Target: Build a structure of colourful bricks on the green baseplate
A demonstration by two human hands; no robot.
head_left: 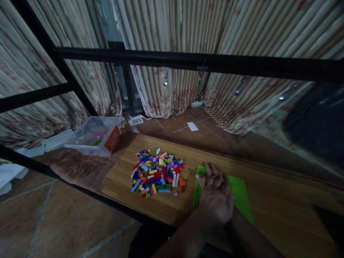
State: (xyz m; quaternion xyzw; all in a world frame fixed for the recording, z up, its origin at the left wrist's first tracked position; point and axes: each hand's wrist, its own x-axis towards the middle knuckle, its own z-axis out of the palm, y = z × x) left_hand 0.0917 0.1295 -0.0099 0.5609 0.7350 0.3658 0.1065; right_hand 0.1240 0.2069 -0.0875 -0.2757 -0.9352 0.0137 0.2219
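Observation:
My left hand (pixel 213 206) lies flat across the top of my right hand (pixel 211 170), and the two overlap over a bright green studded baseplate (pixel 242 193). The fingers I can see are stretched out towards the plate's far edge. Most of my right hand is hidden beneath the left, and no brick shows in either hand. Left of the plate, on the wooden board (pixel 118 179), spreads a loose pile of small toy bricks (pixel 158 173) in many colours. Some lie close to the plate's left side.
A clear plastic tub (pixel 92 134) with an orange label and a few bricks inside stands beyond the board's left end. Black metal bars (pixel 161 57) cross ahead, before striped curtains (pixel 188 32). A white paper (pixel 192 126) lies on the tiled floor (pixel 53 215).

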